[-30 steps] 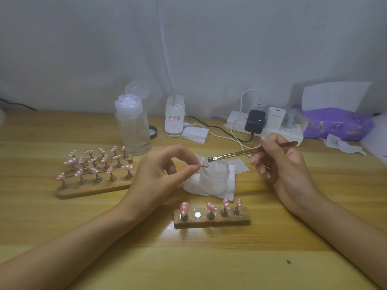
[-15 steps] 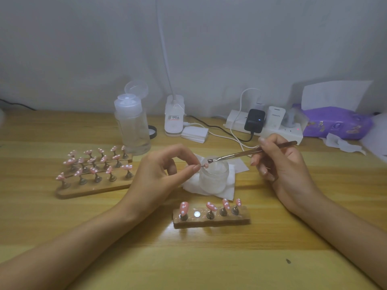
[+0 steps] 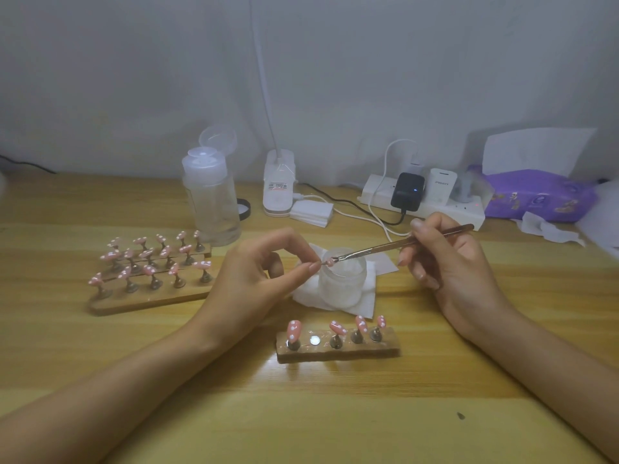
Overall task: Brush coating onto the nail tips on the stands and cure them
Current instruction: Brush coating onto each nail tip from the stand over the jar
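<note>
My left hand point(image 3: 258, 279) pinches a small stand with a pink nail tip point(image 3: 329, 262) between thumb and forefinger, just above a frosted jar point(image 3: 341, 283). My right hand point(image 3: 449, 259) holds a thin brush point(image 3: 395, 245), its bristles touching that nail tip. In front of me a small wooden block point(image 3: 338, 349) carries several pink dotted nail tips on stands, with one bare magnet spot point(image 3: 314, 339). A larger wooden block point(image 3: 147, 296) at the left holds several more pink tips.
The jar sits on a white wipe point(image 3: 365, 303). Behind stand a clear pump bottle point(image 3: 211, 199), a white lamp base point(image 3: 278, 185), a stack of pads point(image 3: 311, 211), a power strip point(image 3: 432, 202) with chargers and cables, and a purple tissue pack point(image 3: 536, 195).
The brush tip has shifted slightly along the held nail tip. Both hands stay in nearly the same place.
</note>
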The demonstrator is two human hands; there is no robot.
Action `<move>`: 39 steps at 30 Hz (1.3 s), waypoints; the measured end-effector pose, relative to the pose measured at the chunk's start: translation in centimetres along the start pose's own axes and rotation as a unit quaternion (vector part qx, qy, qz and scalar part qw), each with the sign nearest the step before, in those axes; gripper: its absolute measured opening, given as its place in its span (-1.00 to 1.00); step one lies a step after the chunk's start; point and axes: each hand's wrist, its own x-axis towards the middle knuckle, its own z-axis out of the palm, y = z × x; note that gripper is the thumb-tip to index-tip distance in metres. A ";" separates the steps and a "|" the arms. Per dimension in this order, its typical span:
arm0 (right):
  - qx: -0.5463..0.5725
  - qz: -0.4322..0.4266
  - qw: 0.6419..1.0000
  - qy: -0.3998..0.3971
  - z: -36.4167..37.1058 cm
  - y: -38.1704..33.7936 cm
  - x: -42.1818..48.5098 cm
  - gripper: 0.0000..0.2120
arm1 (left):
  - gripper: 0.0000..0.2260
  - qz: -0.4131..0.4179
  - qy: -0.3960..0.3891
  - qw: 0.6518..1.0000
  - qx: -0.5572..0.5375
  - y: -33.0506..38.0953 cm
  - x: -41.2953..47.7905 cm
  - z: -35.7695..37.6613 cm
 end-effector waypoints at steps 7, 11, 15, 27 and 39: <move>-0.003 -0.001 1.000 -0.010 0.0 0.0 -0.1 -0.78 | -0.94 -0.006 -0.002 1.000 -0.015 0.0 0.0 0.1; 0.013 -0.006 1.000 -0.013 0.0 -0.1 0.0 -0.80 | -0.93 -0.020 -0.003 0.999 -0.035 -0.2 0.0 0.1; -0.005 -0.004 1.000 -0.014 0.1 0.1 -0.1 -0.79 | -0.93 -0.025 -0.014 0.999 -0.040 -0.3 0.0 0.0; 0.004 -0.011 1.000 -0.004 0.0 -0.1 0.0 -0.77 | -0.88 -0.029 -0.025 0.998 -0.054 0.0 0.0 0.2; -0.012 0.002 1.000 0.000 0.0 -0.2 0.0 -0.77 | -0.87 -0.052 -0.029 0.997 -0.052 -0.1 0.0 0.2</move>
